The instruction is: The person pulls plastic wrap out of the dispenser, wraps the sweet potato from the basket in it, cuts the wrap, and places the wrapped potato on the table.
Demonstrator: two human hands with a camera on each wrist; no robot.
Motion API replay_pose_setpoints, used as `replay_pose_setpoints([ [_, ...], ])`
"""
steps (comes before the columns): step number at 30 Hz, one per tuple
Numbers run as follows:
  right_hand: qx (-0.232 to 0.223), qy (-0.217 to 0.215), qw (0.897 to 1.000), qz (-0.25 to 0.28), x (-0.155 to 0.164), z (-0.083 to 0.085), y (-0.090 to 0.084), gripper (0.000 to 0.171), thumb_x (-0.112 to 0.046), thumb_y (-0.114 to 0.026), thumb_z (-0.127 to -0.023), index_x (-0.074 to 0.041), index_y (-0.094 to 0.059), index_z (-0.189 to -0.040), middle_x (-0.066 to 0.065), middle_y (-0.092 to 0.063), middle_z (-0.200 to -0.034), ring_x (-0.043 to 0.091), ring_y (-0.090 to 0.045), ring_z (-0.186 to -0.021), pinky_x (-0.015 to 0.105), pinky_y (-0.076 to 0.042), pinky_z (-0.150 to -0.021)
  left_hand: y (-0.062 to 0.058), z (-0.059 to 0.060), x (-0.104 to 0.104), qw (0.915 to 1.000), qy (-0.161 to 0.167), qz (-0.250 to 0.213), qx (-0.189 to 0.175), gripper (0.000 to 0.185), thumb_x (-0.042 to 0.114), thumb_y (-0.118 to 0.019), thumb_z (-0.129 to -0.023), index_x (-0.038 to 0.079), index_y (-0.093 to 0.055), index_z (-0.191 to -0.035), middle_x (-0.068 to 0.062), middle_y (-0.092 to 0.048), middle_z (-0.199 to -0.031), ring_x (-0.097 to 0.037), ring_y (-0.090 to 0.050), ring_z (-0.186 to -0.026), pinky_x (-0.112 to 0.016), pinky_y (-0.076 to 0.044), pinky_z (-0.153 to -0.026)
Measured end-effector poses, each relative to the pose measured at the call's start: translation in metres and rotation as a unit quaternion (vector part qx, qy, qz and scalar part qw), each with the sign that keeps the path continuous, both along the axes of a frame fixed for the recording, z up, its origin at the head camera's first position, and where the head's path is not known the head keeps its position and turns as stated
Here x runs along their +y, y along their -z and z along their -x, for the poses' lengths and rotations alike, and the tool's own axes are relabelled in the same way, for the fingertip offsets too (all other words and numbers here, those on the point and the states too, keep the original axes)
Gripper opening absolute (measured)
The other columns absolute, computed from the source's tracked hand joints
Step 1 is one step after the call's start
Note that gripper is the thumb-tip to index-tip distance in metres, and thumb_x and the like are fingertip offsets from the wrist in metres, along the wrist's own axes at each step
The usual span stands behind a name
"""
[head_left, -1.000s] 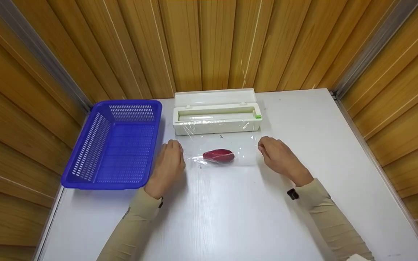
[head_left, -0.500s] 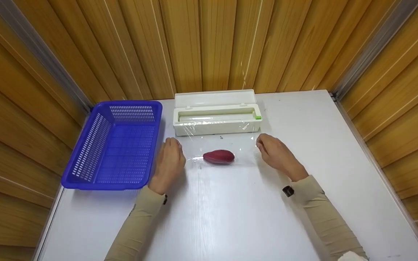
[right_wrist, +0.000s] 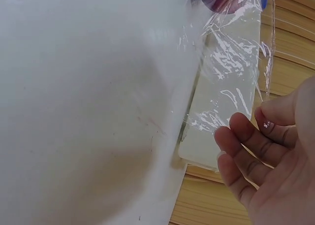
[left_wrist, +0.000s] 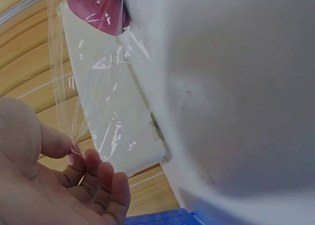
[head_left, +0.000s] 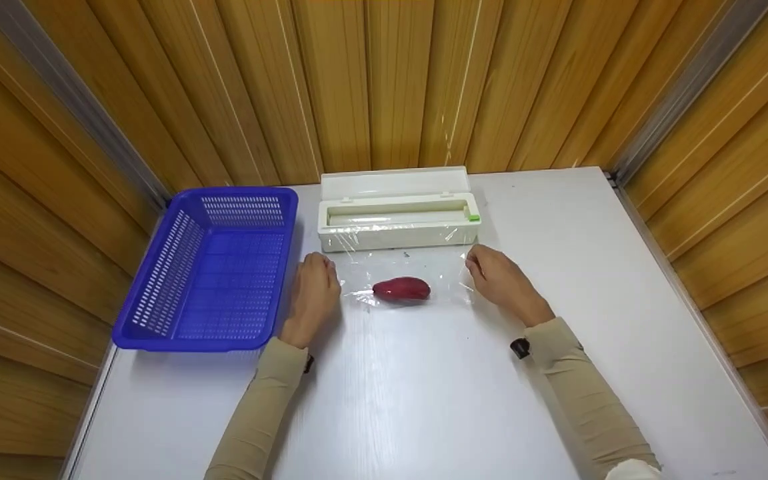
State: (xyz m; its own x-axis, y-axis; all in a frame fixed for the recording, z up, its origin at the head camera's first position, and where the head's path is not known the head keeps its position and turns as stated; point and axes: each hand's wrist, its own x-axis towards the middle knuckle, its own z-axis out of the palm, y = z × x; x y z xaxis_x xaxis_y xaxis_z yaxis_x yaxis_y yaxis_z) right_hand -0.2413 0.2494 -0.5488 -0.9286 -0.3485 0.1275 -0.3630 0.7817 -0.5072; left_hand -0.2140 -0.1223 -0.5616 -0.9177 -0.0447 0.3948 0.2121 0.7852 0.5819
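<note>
Both hands pinching the cling film over the red sweet potato

Left hand (head_left: 312, 293) and right hand (head_left: 501, 283) each nip an edge of the cling film (head_left: 411, 270) between thumb and fingertips, other fingers loosely curled. The red sweet potato (head_left: 402, 289) lies under it, just in front of the white dispenser box (head_left: 397, 217); the blue basket (head_left: 214, 267) sits left of that box.

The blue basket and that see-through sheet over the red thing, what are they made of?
The blue basket looks like hard moulded plastic: even glossy colour, with rows of little slots in its walls. The see-through sheet looks like thin plastic cling film: clear, crinkled and shiny with white glints. Each hand pinches an edge, the left hand and the right hand.
</note>
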Motion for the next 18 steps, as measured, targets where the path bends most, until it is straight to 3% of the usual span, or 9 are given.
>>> replay_pose_setpoints([
  [7, -0.027, 0.023, 0.999, 0.01, -0.002, 0.006, 0.011, 0.02, -0.021, -0.052, -0.112, -0.005, -0.063, -0.109, 0.008, -0.065, -0.096, 0.022, -0.058, -0.084, 0.038, -0.05, -0.077, 0.013, 0.01, -0.002, 0.9994, 0.001, -0.028, -0.019, 0.014, 0.005, -0.057, -0.105, -0.005, -0.064, -0.097, -0.022, -0.068, -0.089, -0.041, -0.068, -0.086, -0.055, -0.056, -0.079],
  [18, -0.042, 0.04, 0.998, 0.008, -0.004, 0.011, 0.027, 0.019, -0.023, -0.056, -0.11, -0.006, -0.065, -0.109, 0.008, -0.07, -0.1, 0.023, -0.063, -0.087, 0.043, -0.055, -0.08, 0.027, 0.011, -0.005, 0.993, -0.007, -0.071, -0.095, 0.012, 0.009, -0.064, -0.104, 0.0, -0.067, -0.098, -0.016, -0.071, -0.092, -0.031, -0.068, -0.085, -0.049, -0.057, -0.077],
])
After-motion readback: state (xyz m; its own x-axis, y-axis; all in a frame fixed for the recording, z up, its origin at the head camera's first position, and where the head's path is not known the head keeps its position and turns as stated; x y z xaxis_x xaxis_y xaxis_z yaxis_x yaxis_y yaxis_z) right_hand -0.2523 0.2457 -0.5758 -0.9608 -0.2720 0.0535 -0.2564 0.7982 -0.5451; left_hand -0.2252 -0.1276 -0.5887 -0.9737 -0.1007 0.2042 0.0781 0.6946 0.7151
